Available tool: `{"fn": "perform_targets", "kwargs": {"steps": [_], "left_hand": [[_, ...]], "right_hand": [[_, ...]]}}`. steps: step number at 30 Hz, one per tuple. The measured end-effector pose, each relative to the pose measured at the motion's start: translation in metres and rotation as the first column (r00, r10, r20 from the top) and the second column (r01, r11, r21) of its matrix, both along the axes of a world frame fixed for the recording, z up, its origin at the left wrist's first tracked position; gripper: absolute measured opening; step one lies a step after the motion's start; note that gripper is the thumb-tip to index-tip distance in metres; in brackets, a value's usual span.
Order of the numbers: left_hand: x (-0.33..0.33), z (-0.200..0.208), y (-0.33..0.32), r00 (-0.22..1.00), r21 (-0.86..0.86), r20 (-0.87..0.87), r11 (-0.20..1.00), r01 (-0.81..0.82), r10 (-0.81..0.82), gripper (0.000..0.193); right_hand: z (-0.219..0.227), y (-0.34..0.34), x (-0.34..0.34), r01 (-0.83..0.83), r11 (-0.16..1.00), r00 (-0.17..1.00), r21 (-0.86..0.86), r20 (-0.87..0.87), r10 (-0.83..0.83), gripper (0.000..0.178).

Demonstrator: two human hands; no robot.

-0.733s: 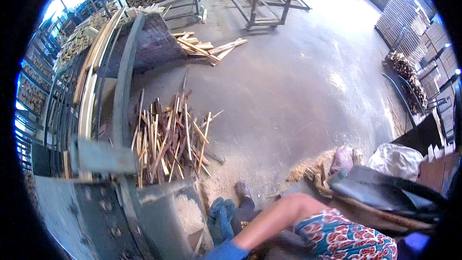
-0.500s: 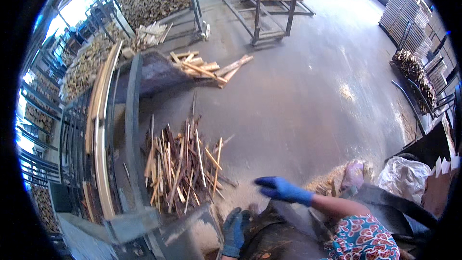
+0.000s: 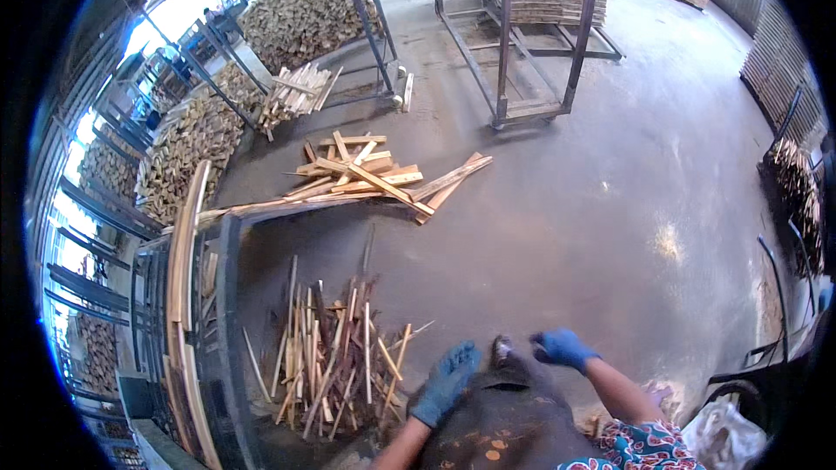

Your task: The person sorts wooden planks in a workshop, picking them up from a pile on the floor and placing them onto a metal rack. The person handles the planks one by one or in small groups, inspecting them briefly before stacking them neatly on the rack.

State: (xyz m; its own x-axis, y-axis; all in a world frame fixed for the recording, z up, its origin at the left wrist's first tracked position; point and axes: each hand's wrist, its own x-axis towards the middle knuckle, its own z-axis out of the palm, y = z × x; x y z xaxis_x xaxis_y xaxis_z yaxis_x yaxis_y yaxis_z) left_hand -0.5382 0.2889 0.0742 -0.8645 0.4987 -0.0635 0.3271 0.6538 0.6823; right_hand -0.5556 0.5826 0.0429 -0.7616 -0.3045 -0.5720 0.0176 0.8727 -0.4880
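We are wearing blue gloves on both hands, the left hand (image 3: pixel 446 380) and the right hand (image 3: pixel 562 348) alike, the material wrinkling over the fingers (image 3: pixel 460 355). A short sleeve (image 3: pixel 649 453) patterned in red, teal and white is showing at our right arm. A dark brown apron (image 3: pixel 509 422), flecked with orange spots, is covering our front, and dark footwear (image 3: pixel 502 351) is peeking out beyond it.

Far ahead of you a metal rack (image 3: pixel 531 43) carries stacked boards, loose planks (image 3: pixel 383 176) lie scattered on the concrete floor (image 3: pixel 610 209), and firewood piles (image 3: pixel 300 13) fill the far left.
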Motion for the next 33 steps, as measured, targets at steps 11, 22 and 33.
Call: {"fn": "perform_targets", "kwargs": {"steps": [11,22,33], "left_hand": [[-0.291,0.144,0.135,0.887,-0.312,-0.116,0.864,0.395,-0.447,0.058],[-0.522,0.260,0.301,0.529,-0.393,-0.600,0.797,0.459,-0.600,0.032],[-0.631,0.345,0.308,0.639,-0.472,-0.454,0.776,0.418,-0.620,0.033]], "right_hand": [[0.041,0.070,-0.281,-0.003,0.945,0.980,-0.328,-0.188,-0.062,0.032],[-0.032,0.310,-0.202,0.870,0.457,0.314,0.188,0.502,-0.806,0.032],[-0.137,0.385,-0.580,0.418,0.868,0.872,-0.268,0.387,-0.300,0.035]]}}
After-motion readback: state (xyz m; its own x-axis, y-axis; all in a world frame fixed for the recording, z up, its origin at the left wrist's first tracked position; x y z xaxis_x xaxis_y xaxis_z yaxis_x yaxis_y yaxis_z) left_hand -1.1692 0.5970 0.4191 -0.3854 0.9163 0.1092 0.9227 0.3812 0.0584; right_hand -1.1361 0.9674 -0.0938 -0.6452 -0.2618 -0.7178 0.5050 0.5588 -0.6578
